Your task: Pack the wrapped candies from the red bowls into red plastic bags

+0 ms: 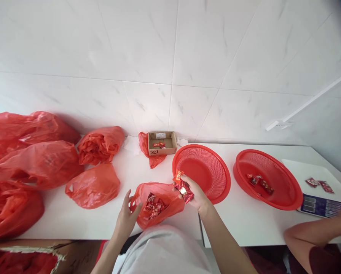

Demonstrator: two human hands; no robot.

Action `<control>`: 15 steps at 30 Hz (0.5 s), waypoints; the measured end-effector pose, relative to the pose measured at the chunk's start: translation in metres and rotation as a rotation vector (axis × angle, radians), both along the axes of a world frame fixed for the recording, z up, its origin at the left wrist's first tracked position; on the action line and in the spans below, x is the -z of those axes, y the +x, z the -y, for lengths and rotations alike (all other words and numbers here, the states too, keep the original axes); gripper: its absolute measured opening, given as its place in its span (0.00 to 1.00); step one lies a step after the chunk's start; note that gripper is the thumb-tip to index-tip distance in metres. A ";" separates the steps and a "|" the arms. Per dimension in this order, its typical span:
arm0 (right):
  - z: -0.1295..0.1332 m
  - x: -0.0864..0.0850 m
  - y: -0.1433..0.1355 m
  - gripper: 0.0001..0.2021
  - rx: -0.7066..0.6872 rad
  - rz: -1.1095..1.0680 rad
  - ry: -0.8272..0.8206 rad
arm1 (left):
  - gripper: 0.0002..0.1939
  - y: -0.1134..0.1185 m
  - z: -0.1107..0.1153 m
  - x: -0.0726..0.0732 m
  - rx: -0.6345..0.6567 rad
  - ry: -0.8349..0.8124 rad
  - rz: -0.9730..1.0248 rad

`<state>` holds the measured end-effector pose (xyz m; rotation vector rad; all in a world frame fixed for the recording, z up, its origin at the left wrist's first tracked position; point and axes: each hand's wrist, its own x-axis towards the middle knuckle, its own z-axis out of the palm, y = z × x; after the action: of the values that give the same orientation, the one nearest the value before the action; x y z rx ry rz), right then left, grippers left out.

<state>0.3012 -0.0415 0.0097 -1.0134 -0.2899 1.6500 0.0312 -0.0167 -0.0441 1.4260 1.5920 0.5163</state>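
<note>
An open red plastic bag lies on the table in front of me, with several small red wrapped packets inside it. My left hand is at the bag's left edge, fingers apart, the thumb over the rim. Just above the bag's right side, my right hand grips red wrapped packets, one with gold lettering. A red plastic basket with mesh walls stands right behind that hand; no packets show in it.
Filled red bags crowd the left. A small cardboard box with packets stands near the wall. On the right are another red basket holding packets, a scale with packets on top, and another person's arm.
</note>
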 end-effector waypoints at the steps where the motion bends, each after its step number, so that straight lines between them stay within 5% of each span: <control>1: 0.001 -0.002 -0.006 0.10 -0.014 0.002 0.012 | 0.43 -0.002 0.001 0.000 -0.003 -0.007 -0.016; 11: 0.007 -0.013 -0.047 0.10 -0.163 0.081 0.039 | 0.38 -0.017 0.006 0.006 -0.036 -0.003 0.000; 15: 0.011 -0.001 -0.059 0.13 -0.249 0.454 0.078 | 0.34 -0.017 0.004 0.002 -0.017 0.038 0.085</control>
<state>0.2423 -0.0529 0.0108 -1.3283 -0.8039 1.5963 0.0143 -0.0207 -0.0458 1.4011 1.5356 0.6122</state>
